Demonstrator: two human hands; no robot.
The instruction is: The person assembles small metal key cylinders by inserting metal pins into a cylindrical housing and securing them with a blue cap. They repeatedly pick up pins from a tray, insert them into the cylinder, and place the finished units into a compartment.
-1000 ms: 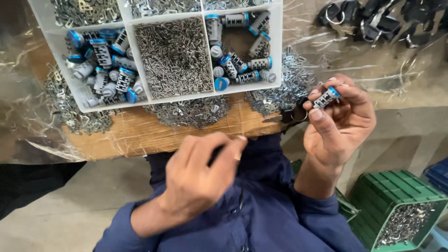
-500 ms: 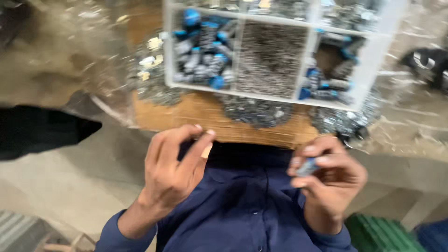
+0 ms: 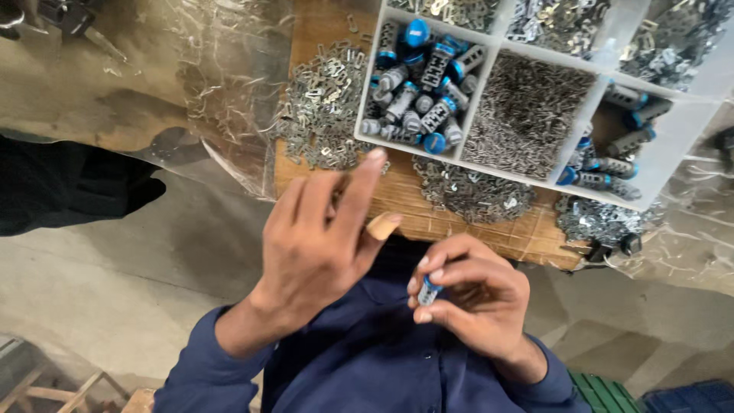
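Note:
My right hand (image 3: 478, 298) is closed around a small grey cylinder with a blue cap (image 3: 428, 291), held close to my chest. My left hand (image 3: 325, 237) is raised beside it, fingers spread and pointing up toward the tray, holding nothing that I can see. Above both hands a white divided tray (image 3: 673, 164) rests on a wooden board (image 3: 489, 229). One tray compartment holds several more grey and blue cylinders (image 3: 424, 84); the middle one is full of thin metal pins (image 3: 524, 115). Small metal clips (image 3: 325, 111) lie heaped on the board left of the tray.
Crinkled clear plastic sheet (image 3: 153, 76) covers the bench at left. More metal clips (image 3: 466, 191) lie below the tray and at its right. A dark sleeve of another person (image 3: 69, 183) sits at the left edge. A green crate (image 3: 604, 394) stands on the floor at lower right.
My right hand has come down from the tray's edge to my chest with the cylinder. The left hand's fingers have spread and lifted. The view has swung left.

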